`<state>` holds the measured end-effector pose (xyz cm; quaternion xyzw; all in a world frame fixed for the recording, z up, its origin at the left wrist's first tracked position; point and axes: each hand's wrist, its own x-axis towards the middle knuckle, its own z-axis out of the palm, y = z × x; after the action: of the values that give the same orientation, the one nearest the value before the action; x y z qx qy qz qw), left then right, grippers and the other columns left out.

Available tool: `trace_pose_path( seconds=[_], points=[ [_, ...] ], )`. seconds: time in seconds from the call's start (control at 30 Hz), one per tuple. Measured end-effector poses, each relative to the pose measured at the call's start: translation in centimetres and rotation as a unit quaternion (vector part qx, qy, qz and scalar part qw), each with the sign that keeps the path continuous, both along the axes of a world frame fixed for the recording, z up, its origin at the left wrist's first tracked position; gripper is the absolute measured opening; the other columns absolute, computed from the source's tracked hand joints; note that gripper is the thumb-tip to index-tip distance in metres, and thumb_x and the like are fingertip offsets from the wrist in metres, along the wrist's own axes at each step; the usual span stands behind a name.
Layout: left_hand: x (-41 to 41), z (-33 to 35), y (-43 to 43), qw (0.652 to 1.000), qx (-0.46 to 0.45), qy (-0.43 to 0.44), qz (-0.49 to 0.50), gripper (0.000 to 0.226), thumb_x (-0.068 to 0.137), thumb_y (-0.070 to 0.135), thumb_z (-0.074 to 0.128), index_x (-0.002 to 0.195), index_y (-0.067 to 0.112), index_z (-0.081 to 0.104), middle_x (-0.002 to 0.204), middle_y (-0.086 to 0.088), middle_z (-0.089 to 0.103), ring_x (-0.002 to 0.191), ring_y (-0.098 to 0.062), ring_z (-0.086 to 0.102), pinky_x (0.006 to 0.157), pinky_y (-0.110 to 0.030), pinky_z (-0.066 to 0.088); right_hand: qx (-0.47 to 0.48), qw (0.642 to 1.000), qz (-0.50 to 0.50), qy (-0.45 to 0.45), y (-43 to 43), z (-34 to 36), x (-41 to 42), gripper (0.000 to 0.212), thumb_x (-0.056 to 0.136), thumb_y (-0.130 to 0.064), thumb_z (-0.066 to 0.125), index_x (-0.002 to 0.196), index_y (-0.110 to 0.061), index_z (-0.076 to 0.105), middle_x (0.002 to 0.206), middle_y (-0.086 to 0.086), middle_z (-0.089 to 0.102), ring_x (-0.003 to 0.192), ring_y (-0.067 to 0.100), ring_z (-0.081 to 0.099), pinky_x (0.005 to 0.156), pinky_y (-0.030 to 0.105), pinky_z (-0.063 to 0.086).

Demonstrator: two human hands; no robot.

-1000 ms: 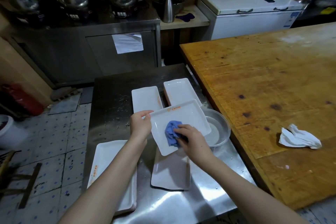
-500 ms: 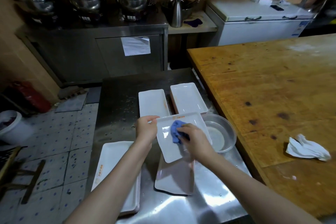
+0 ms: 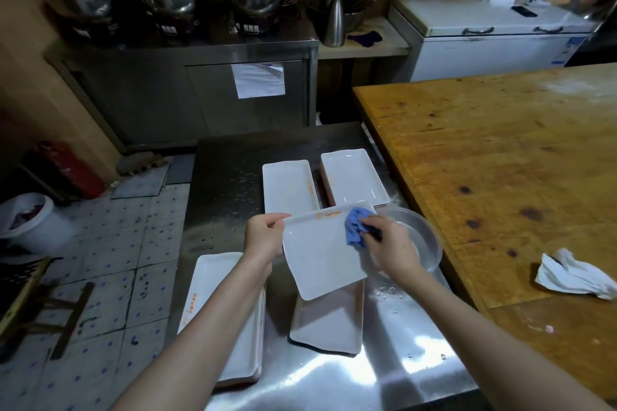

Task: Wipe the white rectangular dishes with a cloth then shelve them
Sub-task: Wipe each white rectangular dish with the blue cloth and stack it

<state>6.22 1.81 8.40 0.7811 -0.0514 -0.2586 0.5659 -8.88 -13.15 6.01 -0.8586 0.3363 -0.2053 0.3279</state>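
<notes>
- Left hand (image 3: 263, 237) grips the left edge of a white rectangular dish (image 3: 320, 260), thumb over the rim and fingers curled round it.
- The dish is held tilted above the steel counter (image 3: 400, 360), touching nothing but the two hands. Orange print runs along its far rim.
- Right hand (image 3: 390, 248) is closed on a bunched blue cloth (image 3: 356, 225), pressing it onto the dish's far right corner, just beside the orange print.
- A second dish (image 3: 329, 324) lies flat on the counter directly below the held one, its far end covered by it.
- A stack of white dishes (image 3: 213, 284) sits to the left of that, partly under the left forearm (orange print on its left rim).
- Two far dishes lie side by side beyond the hands: left one (image 3: 288, 187) and right one (image 3: 352, 177). The right one tops a short stack.
- A clear bowl (image 3: 427, 243) stands behind the right hand at the counter's right edge; contents cannot be told.
- A crumpled white cloth (image 3: 574, 277) lies on the wooden counter (image 3: 500, 160) to the right, well apart from the dishes.
</notes>
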Motion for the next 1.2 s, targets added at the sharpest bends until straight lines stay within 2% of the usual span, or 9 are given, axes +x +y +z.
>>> trace_pose_path(
  seconds=[0.07, 0.17, 0.33, 0.53, 0.67, 0.8, 0.9, 1.07, 1.2],
  points=[
    [0.0, -0.2, 0.2, 1.000, -0.004, 0.012, -0.004, 0.024, 0.096, 0.003, 0.046, 0.103, 0.004, 0.069, 0.106, -0.013, 0.069, 0.093, -0.032, 0.067, 0.064, -0.035, 0.059, 0.010, 0.999, -0.044, 0.001, -1.0, -0.1, -0.1, 0.028, 0.082, -0.003, 0.065, 0.109, -0.007, 0.068, 0.109, 0.009, 0.066, 0.099, 0.023, 0.061, 0.087, 0.027, 0.046],
    [-0.4, -0.1, 0.2, 1.000, -0.011, 0.017, 0.000, 0.024, 0.097, 0.003, 0.045, 0.102, 0.004, 0.069, 0.106, -0.016, 0.068, 0.094, -0.035, 0.067, 0.062, -0.034, 0.058, 0.009, 0.999, -0.043, -0.006, -0.3, 0.1, 0.9, 0.028, 0.082, -0.002, 0.063, 0.110, -0.006, 0.067, 0.110, 0.010, 0.065, 0.101, 0.024, 0.060, 0.085, 0.021, 0.041],
    [-0.8, 0.4, 0.0, 0.999, -0.023, 0.033, 0.010, 0.021, 0.098, 0.004, 0.045, 0.102, 0.005, 0.066, 0.103, -0.015, 0.067, 0.093, -0.032, 0.066, 0.066, -0.034, 0.058, 0.003, 0.997, 0.058, -0.048, 4.2, 1.6, 3.0, 0.017, 0.080, 0.002, 0.061, 0.094, -0.002, 0.071, 0.099, 0.013, 0.065, 0.090, 0.028, 0.060, 0.079, 0.027, 0.044],
    [-1.1, 1.1, 0.3, 0.997, -0.052, 0.052, 0.012, 0.021, 0.099, 0.005, 0.045, 0.096, 0.008, 0.065, 0.087, -0.011, 0.067, 0.076, -0.025, 0.067, 0.058, -0.030, 0.058, -0.021, 0.983, 0.167, -0.071, 7.0, 1.8, 4.0, 0.029, 0.080, -0.002, 0.065, 0.109, -0.006, 0.068, 0.116, 0.011, 0.063, 0.105, 0.027, 0.057, 0.093, 0.029, 0.041],
    [-0.9, 1.2, 0.5, 0.997, -0.046, 0.052, 0.022, 0.020, 0.100, 0.005, 0.044, 0.103, 0.006, 0.064, 0.104, -0.016, 0.066, 0.091, -0.031, 0.067, 0.062, -0.032, 0.057, 0.004, 0.990, 0.128, -0.066, 4.8, 2.0, 3.0, 0.028, 0.080, 0.000, 0.064, 0.107, -0.003, 0.068, 0.114, 0.012, 0.063, 0.104, 0.028, 0.059, 0.094, 0.035, 0.046],
    [-0.9, 1.5, 1.4, 0.998, -0.050, 0.042, 0.024, 0.023, 0.099, 0.005, 0.044, 0.107, 0.003, 0.066, 0.109, -0.016, 0.068, 0.092, -0.028, 0.069, 0.063, -0.030, 0.058, 0.004, 0.999, 0.042, -0.028, 1.3, 1.6, 1.3, 0.024, 0.082, 0.000, 0.064, 0.105, -0.003, 0.069, 0.108, 0.013, 0.065, 0.097, 0.027, 0.061, 0.086, 0.026, 0.046],
    [-1.0, 1.5, 1.8, 0.997, -0.048, 0.045, 0.037, 0.021, 0.099, 0.006, 0.046, 0.104, 0.006, 0.066, 0.109, -0.014, 0.068, 0.091, -0.027, 0.069, 0.064, -0.030, 0.058, 0.002, 1.000, -0.004, -0.009, -0.4, 1.1, 0.1, 0.027, 0.082, -0.001, 0.064, 0.109, -0.005, 0.068, 0.110, 0.011, 0.065, 0.101, 0.025, 0.060, 0.089, 0.031, 0.048],
    [-1.4, 1.0, 2.0, 0.995, -0.053, 0.053, 0.062, 0.023, 0.099, 0.005, 0.046, 0.109, 0.002, 0.066, 0.110, -0.016, 0.068, 0.093, -0.030, 0.069, 0.065, -0.031, 0.058, 0.044, 0.999, 0.008, -0.032, 1.7, 0.6, -0.1, 0.025, 0.081, -0.001, 0.065, 0.105, -0.005, 0.069, 0.105, 0.008, 0.066, 0.096, 0.022, 0.061, 0.085, 0.028, 0.048],
    [-1.4, 0.6, 2.1, 0.991, -0.065, 0.063, 0.098, 0.022, 0.098, 0.006, 0.048, 0.112, 0.000, 0.064, 0.110, -0.017, 0.067, 0.095, -0.031, 0.067, 0.063, -0.031, 0.056, 0.075, 0.991, 0.095, -0.056, 5.5, 0.0, 0.3, 0.022, 0.081, -0.002, 0.066, 0.101, -0.006, 0.071, 0.102, 0.006, 0.064, 0.093, 0.018, 0.061, 0.083, 0.025, 0.048]
  ],
)
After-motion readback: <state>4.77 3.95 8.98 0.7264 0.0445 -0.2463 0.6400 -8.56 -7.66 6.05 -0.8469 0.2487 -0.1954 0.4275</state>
